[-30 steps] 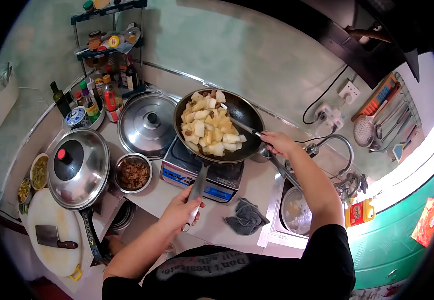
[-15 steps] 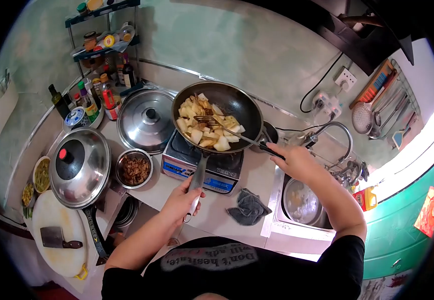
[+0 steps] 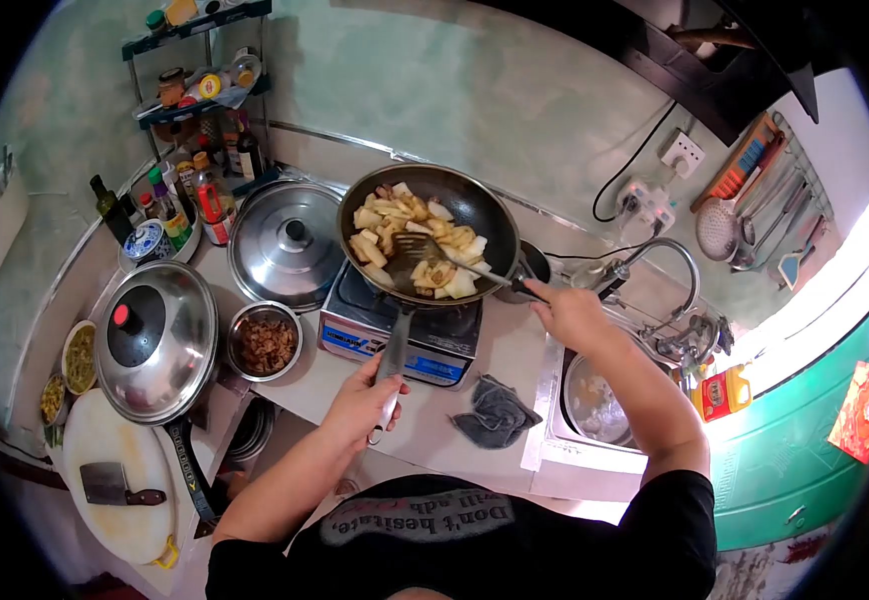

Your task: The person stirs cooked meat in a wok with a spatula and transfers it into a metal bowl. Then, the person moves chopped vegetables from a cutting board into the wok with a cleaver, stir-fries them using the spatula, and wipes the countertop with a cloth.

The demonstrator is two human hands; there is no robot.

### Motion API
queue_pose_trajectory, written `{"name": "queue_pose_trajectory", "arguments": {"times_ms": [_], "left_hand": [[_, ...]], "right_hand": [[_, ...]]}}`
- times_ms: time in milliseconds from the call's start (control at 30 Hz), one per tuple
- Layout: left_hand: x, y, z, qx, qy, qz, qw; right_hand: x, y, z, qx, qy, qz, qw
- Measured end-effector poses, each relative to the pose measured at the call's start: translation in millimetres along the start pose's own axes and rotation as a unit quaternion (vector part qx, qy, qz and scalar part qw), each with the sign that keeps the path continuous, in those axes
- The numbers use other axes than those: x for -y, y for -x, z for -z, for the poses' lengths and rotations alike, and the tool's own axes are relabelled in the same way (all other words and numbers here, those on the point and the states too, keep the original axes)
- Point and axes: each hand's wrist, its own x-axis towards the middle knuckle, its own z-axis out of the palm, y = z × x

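Note:
My left hand (image 3: 362, 402) is wrapped around the long handle of a dark wok (image 3: 490, 215), which sits over a tabletop gas stove (image 3: 425, 352). In my right hand (image 3: 573, 318) is the black handle of a slotted spatula (image 3: 417, 246); its metal head rests among pale, browned food pieces (image 3: 395, 213) in the wok. The pieces are in chunks and slices, of a kind I cannot make out. A steel bowl of brown cooked meat pieces (image 3: 266, 341) stands left of the stove. Behind that bowl lies a round steel lid (image 3: 273, 265).
A lidded pan (image 3: 173, 345) stands at left, near a cutting board (image 3: 115, 435) with a cleaver (image 3: 107, 483). Seasoning bottles (image 3: 213, 200) fill the back corner. A grey cloth (image 3: 497, 412) lies before the stove; the sink (image 3: 595, 405) is at right.
The spatula head has shifted lower in the wok, opening a bare patch among the food pieces. My right hand has dropped slightly leftward; my left hand keeps its grip.

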Motion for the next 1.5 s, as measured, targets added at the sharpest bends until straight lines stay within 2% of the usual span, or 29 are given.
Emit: {"name": "queue_pose_trajectory", "arguments": {"times_ms": [167,233,267,367,467,567,600,633,733,767,867,1033,1100,1167,1267,1300,1367,1400,1500], "left_hand": [[-2.3,0.1,-1.2,-0.007,0.008,0.004,1.000],[-1.5,-0.1,-1.3,-0.013,0.003,0.017,1.000],[-1.8,0.6,-1.2,-0.016,0.006,0.016,1.000],[-2.1,1.7,-2.1,-0.007,0.009,0.008,1.000],[-0.1,0.9,0.1,-0.004,-0.002,-0.001,1.000],[0.5,0.0,0.3,-0.003,-0.003,-0.013,1.000],[-0.4,0.2,-0.3,0.000,0.003,-0.005,1.000],[-0.7,0.1,-0.6,0.008,0.008,0.002,1.000],[0.7,-0.6,1.7,0.020,0.021,0.000,1.000],[0.8,-0.8,1.5,0.027,0.018,0.002,0.999],[0.4,-1.5,1.1,0.022,0.009,0.007,1.000],[-0.2,-1.9,-0.2,0.002,0.008,0.011,1.000],[-0.1,-2.0,-0.5,0.003,0.009,0.011,1.000],[-0.7,-1.2,-1.1,0.004,0.010,0.011,1.000],[-1.9,-0.2,-1.3,0.002,0.011,0.015,1.000],[-1.2,-0.4,-1.0,0.001,0.014,0.015,1.000],[-1.0,-0.3,-1.0,0.001,0.016,0.012,1.000],[-1.6,0.6,-1.5,0.000,0.013,0.014,1.000],[-1.5,-0.5,-1.0,-0.005,0.005,0.011,1.000]], "right_hand": [[-9.2,3.9,17.9,-0.041,0.003,-0.017,0.999],[-9.9,2.5,32.3,-0.050,-0.076,-0.055,0.994],[-16.3,-5.6,35.2,-0.046,-0.116,-0.064,0.990],[-20.0,-45.0,26.7,-0.101,-0.081,-0.047,0.990],[-7.5,-89.7,6.2,-0.092,-0.090,-0.047,0.991],[26.1,-103.3,3.2,-0.011,-0.146,0.000,0.989],[32.8,-100.8,0.8,-0.032,-0.144,0.044,0.988],[37.7,-97.0,3.4,-0.032,-0.143,0.044,0.988],[36.1,-77.7,14.8,-0.036,-0.042,0.132,0.990],[34.7,-67.4,22.7,-0.037,-0.040,0.124,0.991],[28.4,-34.8,49.2,-0.047,0.057,0.189,0.979],[8.2,18.1,78.3,-0.063,0.090,0.147,0.983],[3.4,36.2,95.0,-0.097,0.055,0.126,0.986],[5.5,51.5,117.3,-0.085,0.065,0.081,0.991],[-4.7,62.6,134.7,-0.005,0.040,0.031,0.999],[-6.7,60.3,131.1,-0.006,0.041,0.029,0.999],[-8.0,49.8,112.3,0.019,0.073,0.094,0.993],[4.4,42.6,101.2,0.043,0.091,0.070,0.992],[-1.4,10.2,30.9,-0.025,0.081,0.057,0.995]]}}
